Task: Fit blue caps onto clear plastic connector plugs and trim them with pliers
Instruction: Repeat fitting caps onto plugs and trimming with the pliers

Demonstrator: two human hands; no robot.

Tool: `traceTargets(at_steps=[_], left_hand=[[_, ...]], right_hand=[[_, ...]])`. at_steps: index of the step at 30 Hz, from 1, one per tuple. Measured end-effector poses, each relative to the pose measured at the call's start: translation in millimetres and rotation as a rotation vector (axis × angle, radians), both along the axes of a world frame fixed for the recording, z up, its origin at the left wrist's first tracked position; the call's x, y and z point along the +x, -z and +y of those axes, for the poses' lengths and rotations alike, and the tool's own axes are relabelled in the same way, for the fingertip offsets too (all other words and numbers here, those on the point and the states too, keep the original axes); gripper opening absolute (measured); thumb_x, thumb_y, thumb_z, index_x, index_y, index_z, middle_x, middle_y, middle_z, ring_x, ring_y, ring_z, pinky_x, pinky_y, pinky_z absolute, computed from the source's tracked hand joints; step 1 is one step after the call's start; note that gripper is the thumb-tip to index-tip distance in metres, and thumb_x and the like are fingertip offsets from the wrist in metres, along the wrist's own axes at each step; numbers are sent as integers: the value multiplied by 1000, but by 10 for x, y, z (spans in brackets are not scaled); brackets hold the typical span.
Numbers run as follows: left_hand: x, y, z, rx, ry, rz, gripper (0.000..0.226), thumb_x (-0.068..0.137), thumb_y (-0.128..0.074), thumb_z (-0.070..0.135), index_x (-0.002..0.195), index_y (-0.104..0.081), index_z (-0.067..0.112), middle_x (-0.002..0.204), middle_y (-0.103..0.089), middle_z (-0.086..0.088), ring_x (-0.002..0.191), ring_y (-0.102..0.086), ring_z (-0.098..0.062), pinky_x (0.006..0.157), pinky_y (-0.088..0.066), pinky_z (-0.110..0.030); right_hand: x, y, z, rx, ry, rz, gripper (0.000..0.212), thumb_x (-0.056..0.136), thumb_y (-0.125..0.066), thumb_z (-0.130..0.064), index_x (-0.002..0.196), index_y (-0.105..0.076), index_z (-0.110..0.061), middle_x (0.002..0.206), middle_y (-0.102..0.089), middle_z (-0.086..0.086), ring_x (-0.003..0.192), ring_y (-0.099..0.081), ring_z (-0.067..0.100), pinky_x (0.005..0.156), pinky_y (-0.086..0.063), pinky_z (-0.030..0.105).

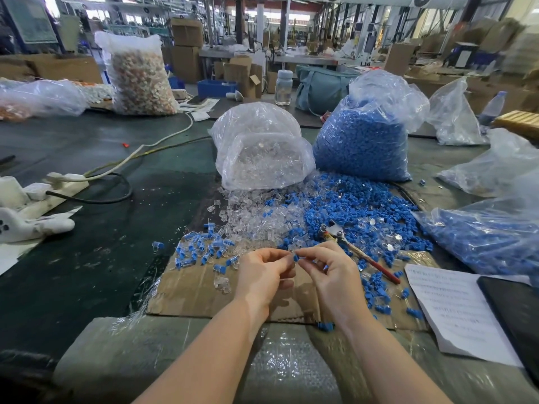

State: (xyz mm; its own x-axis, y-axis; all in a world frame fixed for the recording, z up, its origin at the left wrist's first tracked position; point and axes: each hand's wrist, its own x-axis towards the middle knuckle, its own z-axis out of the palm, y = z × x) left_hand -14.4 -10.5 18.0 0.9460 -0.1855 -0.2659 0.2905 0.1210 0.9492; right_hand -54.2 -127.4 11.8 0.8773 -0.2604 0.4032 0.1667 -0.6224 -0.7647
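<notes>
Both hands meet over the cardboard sheet (186,290), near centre. Right hand (329,272) pinches a blue cap (296,257) at its fingertips; left hand (264,272) pinches something small, can't tell what. Pliers (358,252) lie just right, on the blue pile (364,211).

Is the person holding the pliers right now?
No. The pliers lie on the cardboard beside the right hand, while both hands, including the left hand, pinch a small blue cap.
</notes>
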Motion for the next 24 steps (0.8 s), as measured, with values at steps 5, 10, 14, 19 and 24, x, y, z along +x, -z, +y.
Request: traceTargets(at_steps=[5, 10, 14, 19, 24], left_hand=[[-6, -12, 13, -4, 2, -3, 6, 85, -62, 2, 83, -67, 6, 77, -68, -10, 66, -63, -14, 53, -52, -21], [-19, -17, 3, -4, 4, 0, 5, 85, -62, 2, 85, -66, 5, 78, -68, -11, 65, -63, -14, 55, -53, -21], [-16, -7, -14, 12, -10, 8, 2, 84, -65, 3, 84, -67, 4, 76, -68, -10, 63, -63, -14, 53, -53, -22], [-7, -13, -29, 24, -22, 34, 1, 84, -66, 7, 85, -65, 6, 63, -64, -6, 53, -59, -16, 49, -49, -28], [15, -24, 9, -11, -20, 79, 6, 86, -64, 8, 90, -64, 4, 62, -62, -8, 53, -53, -22, 52, -44, -32]], right_hand=[[-19, -26, 8, -6, -42, 5, 23, 83, -68, -11, 103, -71, -20, 83, -54, -14, 74, -52, -5, 68, -42, 8], [-12, -36, 11, 3, -29, 13, 17, 83, -67, -11, 99, -72, -17, 84, -54, -13, 75, -52, -4, 68, -43, 10], [-14, -18, 22, 1, -43, 1, 17, 83, -67, -9, 98, -72, -16, 84, -54, -13, 75, -52, -7, 67, -42, 7], [-3, 19, -99, -156, 58, 64, 31, 85, -67, -22, 116, -65, -17, 102, -59, -10, 87, -50, 0, 81, -38, 13], [35, 44, -396, -481, 508, 526, 56, 94, -40, -51, 138, -37, -17, 134, -48, 10, 123, -42, 27, 102, -31, 39]])
